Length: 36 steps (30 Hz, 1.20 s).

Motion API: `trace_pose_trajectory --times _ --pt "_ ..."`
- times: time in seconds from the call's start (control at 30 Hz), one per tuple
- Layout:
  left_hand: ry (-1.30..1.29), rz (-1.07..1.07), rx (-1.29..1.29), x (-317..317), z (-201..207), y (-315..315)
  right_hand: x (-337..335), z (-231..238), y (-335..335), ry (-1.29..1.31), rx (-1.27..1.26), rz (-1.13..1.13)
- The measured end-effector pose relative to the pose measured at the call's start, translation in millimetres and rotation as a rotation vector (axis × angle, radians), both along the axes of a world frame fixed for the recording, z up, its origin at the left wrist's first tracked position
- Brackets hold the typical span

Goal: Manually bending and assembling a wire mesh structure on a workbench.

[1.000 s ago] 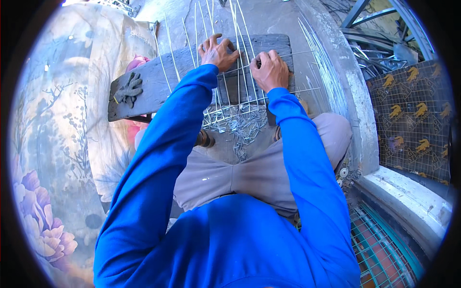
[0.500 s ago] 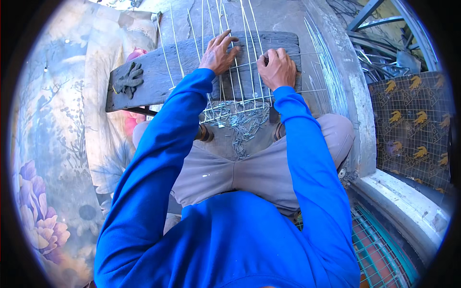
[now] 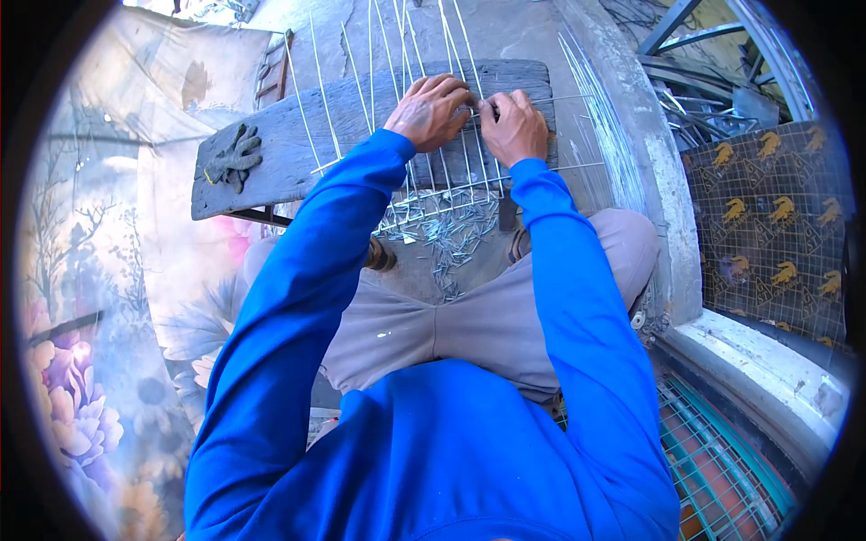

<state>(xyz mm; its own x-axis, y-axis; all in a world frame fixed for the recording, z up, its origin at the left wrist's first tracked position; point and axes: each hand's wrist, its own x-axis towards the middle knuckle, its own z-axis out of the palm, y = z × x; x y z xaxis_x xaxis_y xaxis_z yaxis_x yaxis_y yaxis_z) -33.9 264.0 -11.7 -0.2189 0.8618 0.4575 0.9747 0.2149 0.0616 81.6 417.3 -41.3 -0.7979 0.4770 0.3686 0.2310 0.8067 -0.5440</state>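
A weathered grey wooden plank [image 3: 298, 144] lies across in front of my knees. Over it runs a grid of thin light metal wires [image 3: 397, 54], long ones going away from me and cross wires near my hands. My left hand [image 3: 431, 110] and my right hand [image 3: 514, 126] rest on the plank side by side, fingertips meeting at one spot on the wires. Both pinch the wire there. A heap of short cut wire pieces [image 3: 451, 236] lies on the ground under the plank's near edge.
A dark work glove [image 3: 233, 159] lies on the plank's left end. A flowered cloth [image 3: 99, 343] covers the ground at left. A concrete ledge [image 3: 649, 162] runs along the right, with metal scrap [image 3: 713, 81] and a patterned mesh panel [image 3: 776, 225] beyond.
My hands have drawn closer together on the wires; the right hand has shifted left toward the left hand. The view has tilted a little, and the plank sits lower in it.
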Motion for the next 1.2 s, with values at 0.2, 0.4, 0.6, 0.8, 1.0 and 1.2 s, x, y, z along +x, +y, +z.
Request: trace_pose_trajectory --times 0.2,0.4,0.6,0.8,1.0,1.2 --pt "-0.149 0.06 -0.219 -7 -3 -5 2 0 3 -0.025 0.011 -0.009" --pt "-0.146 0.14 -0.164 -8 -8 -16 -1 -1 3 -0.021 -0.003 0.009" --pt "-0.151 0.091 -0.141 -8 -13 -4 -1 0 2 -0.019 0.0 0.007" --pt "-0.105 0.105 -0.264 -10 -15 -7 0 -3 3 0.001 0.015 -0.002" --pt "-0.099 0.112 -0.243 -8 -19 -7 0 -2 2 0.007 0.017 0.003" --pt "-0.091 0.158 -0.175 -1 -27 -3 2 -2 2 0.01 0.045 -0.003"
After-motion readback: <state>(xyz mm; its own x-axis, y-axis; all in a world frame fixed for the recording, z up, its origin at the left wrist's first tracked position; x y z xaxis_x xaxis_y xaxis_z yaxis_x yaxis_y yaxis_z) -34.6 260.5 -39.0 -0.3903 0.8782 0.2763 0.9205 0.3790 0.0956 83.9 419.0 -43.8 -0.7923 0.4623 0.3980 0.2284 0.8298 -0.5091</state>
